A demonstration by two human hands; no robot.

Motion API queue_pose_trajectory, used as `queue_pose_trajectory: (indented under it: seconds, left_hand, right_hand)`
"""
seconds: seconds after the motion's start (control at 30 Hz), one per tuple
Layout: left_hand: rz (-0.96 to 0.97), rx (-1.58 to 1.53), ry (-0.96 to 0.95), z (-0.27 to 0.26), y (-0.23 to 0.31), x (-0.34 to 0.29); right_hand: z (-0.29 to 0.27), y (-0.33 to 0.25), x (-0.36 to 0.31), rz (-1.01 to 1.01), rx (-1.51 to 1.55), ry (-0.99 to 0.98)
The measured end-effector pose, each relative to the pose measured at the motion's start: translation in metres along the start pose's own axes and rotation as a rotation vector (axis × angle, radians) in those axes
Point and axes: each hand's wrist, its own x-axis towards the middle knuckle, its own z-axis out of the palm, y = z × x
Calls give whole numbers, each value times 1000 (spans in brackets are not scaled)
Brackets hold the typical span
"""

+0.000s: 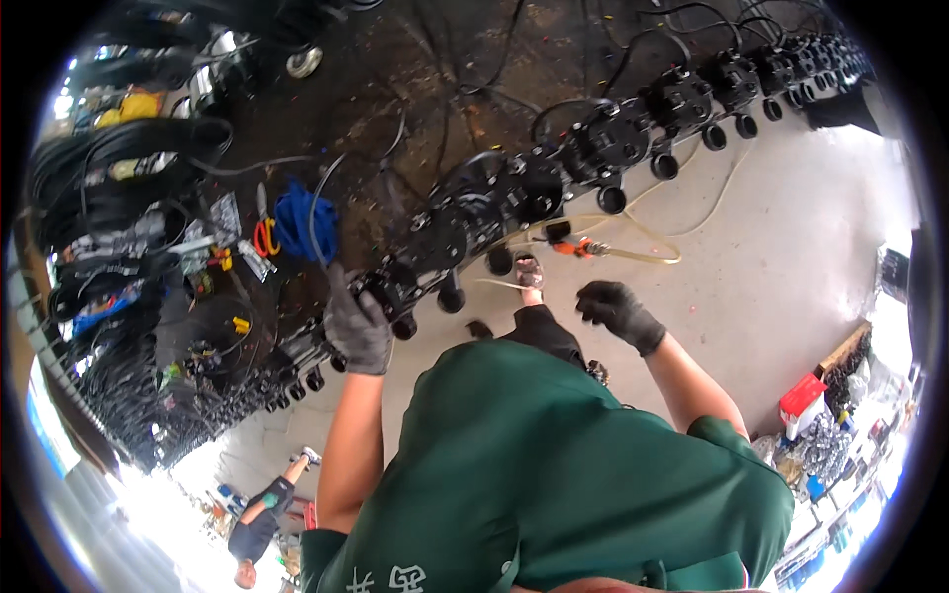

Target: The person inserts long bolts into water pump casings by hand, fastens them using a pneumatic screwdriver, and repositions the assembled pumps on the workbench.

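My left hand (359, 331), in a dark grey glove, is at the row of black round-bodied units (445, 232). Its fingers point away from me, at the side of one unit. A thin grey cable (314, 212) arcs down to its fingertips, which appear closed on it; the exact grip is partly hidden. Off to the right, my right hand (621, 314) hangs over the pale floor in a black glove. Its fingers are loosely bent and apart, with nothing seen in them. Nearest to it is an orange-and-black air gun (576, 246) on a clear yellowish hose (643, 257).
Beyond the row lies a dark, stained worktop (445, 119) with loose cables. Orange-handled scissors (265, 235) and a blue cloth bundle (302, 222) lie left. Coiled black cables (119, 163) crowd the far left. Another person (259, 524) is at lower left; a red-and-white box (802, 403) sits right.
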Motion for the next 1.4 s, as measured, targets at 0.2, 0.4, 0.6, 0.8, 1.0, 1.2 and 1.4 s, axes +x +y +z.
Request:
queue_pose_trajectory:
  seconds: [0.2, 0.4, 0.6, 0.8, 1.0, 1.2, 1.4]
  left_hand:
    - [35, -160, -64, -19, 8, 3]
    - [-87, -330, 122, -39, -25, -88]
    - [-207, -497, -193, -28, -69, -178]
    - [360, -247, -401, -3, -91, -148]
    - [938, 435, -610, 71, -80, -121]
    - [1123, 653, -600, 102, -75, -102]
    - [1177, 665, -610, 105, -72, -88]
  right_hand:
    - [-19, 201, 151, -316, 440, 409]
    - [-19, 145, 184, -574, 85, 344]
    - [-9, 115, 139, -599, 58, 465]
    - [49, 31, 7, -656, 142, 568]
    - [116, -53, -66, -1054, 21, 393]
    - [244, -121, -61, -1104, 446, -109]
    - [335, -146, -36, -1068, 304, 63]
